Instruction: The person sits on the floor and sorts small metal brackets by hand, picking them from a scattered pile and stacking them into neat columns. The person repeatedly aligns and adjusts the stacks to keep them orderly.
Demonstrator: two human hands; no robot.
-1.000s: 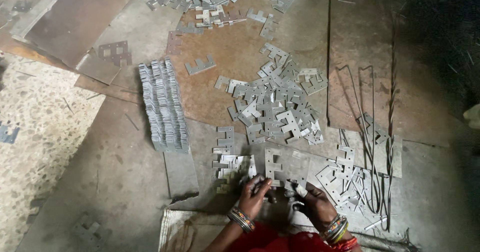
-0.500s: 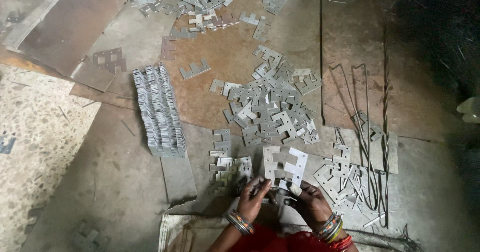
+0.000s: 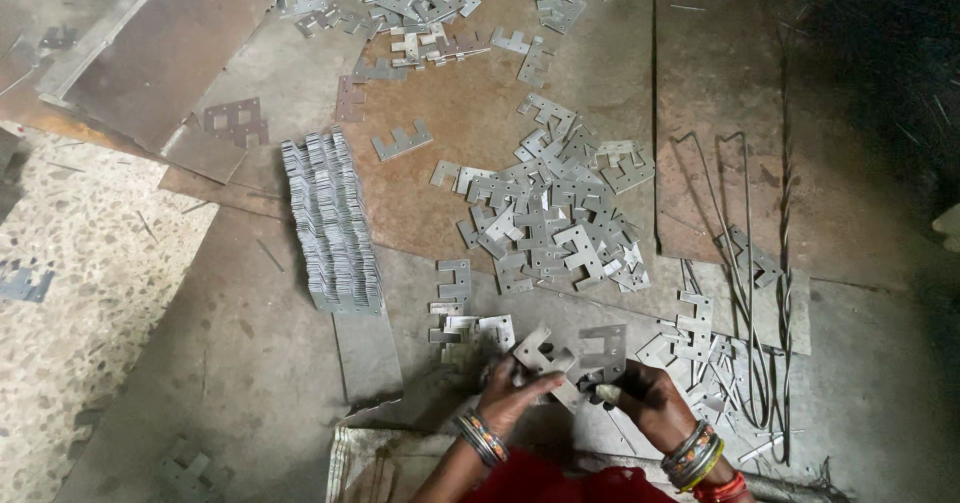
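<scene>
I'm looking down at my two hands at the bottom edge of the rusty steel sheet [image 3: 470, 133]; my left hand [image 3: 508, 395] has its fingers curled round a small stamped metal plate [image 3: 545, 355], tilted up off the floor, and my right hand [image 3: 640, 398] pinches the near end of the same piece, so both are closed on it, I'd say to square it before it goes anywhere; bangles show on both wrists. Just left of the sheet's middle lies the neat stacked row of plates [image 3: 332, 223], edge-on and packed tight, likely so they stay sorted; on the sheet's right half sprawls the loose heap of plates [image 3: 550, 213], unsorted, within easy reach; another scatter of plates [image 3: 420, 3] sits at the sheet's far end; bent wire rods [image 3: 745, 283] lie just right of it. Against half a second back, the flat notched plate that lay whole in front of my hands is now partly covered; the piece in my grip has come up and turned; the view has dipped a touch nearer.
</scene>
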